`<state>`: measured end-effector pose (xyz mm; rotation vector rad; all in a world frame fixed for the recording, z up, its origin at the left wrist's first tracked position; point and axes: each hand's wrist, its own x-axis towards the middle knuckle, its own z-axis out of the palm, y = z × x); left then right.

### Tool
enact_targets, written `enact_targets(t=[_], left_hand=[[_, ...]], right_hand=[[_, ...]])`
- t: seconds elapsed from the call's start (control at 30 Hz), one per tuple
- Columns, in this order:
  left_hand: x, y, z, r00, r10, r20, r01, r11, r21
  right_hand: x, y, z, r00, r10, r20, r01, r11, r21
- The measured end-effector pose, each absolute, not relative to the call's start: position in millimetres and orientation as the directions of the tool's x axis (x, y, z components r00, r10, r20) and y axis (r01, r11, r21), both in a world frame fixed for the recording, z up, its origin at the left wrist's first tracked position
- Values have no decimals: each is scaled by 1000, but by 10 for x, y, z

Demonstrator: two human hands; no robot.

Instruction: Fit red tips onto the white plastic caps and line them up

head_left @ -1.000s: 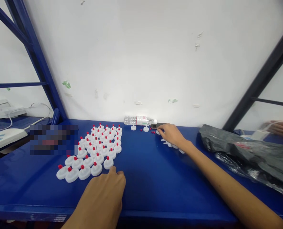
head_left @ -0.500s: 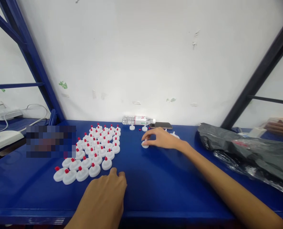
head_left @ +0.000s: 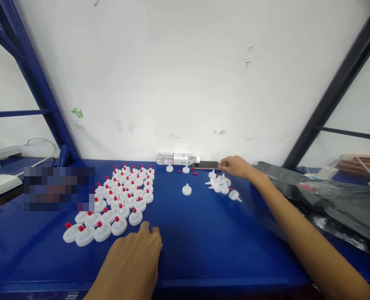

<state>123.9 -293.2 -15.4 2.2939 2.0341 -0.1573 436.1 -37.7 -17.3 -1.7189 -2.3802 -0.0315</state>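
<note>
My left hand (head_left: 131,258) rests low on the table, fingers curled under. What they hold, if anything, is hidden. It lies just in front of a group of white nozzle caps with red tips (head_left: 118,226). At the back right, my right hand (head_left: 236,166) is over the right end of a dark phone (head_left: 205,165), its bent fingertips slightly apart and no object visible in them. Below them lies a loose heap of white nozzle caps without red tips (head_left: 217,183). One white nozzle cap (head_left: 187,190) stands alone mid-table, spout up.
A clear water bottle (head_left: 178,158) lies against the wall, with two untipped nozzle caps (head_left: 170,168) before it. Small red tips (head_left: 194,173) are scattered near the phone. Grey plastic bags (head_left: 322,196) cover the right side. Blue metal posts (head_left: 41,83) frame the table.
My right hand has let go of the white nozzle cap, now standing alone, and has moved right and back towards the phone. My left hand keeps its place on the table.
</note>
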Motion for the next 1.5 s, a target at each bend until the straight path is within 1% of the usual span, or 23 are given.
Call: enact_targets(t=[0.1,0.23,0.33,0.5,0.57,0.67,0.97,1.2,1.37,1.5], left_hand=[[1241,-2930,-142,110,984,-140,993,-115,-26],[1229,-2937,-159,124,988,-93,992,-125,-5],[1221,-2925,-190,120,989,-89,993,-121,0],[1240,-2913,-197,111,987,-120,993,-114,-18],[1250,-2923,-186,113,987,-111,993,-116,-20],[1259,-2929,-185,130,988,-85,991,-131,-12],[1314,-2874,-191,126,985,-114,992,-128,-5],[1389,-2809,-170,137,972,-193,985,-154,-75],[1448,-2735,-221,148,971,-189,983,-166,-82],[1503,-2687,-281,165,976,-142,981,-178,-80]], right_hand=[[4353,-358,-234,-304,942,141,941,320,-110],[4313,-362,-258,-317,939,131,934,333,-129],[4296,-374,-246,-306,943,132,937,323,-131],[4270,-391,-233,-197,962,187,971,218,-99],[4245,-400,-245,-158,965,208,980,179,-91],[4191,-415,-283,-146,967,207,983,165,-76],[4102,-415,-377,-198,971,137,975,209,-70],[4093,-416,-389,-239,964,114,969,245,-37],[4076,-431,-404,-255,956,143,965,261,-32],[4048,-471,-277,-277,929,246,945,310,-103]])
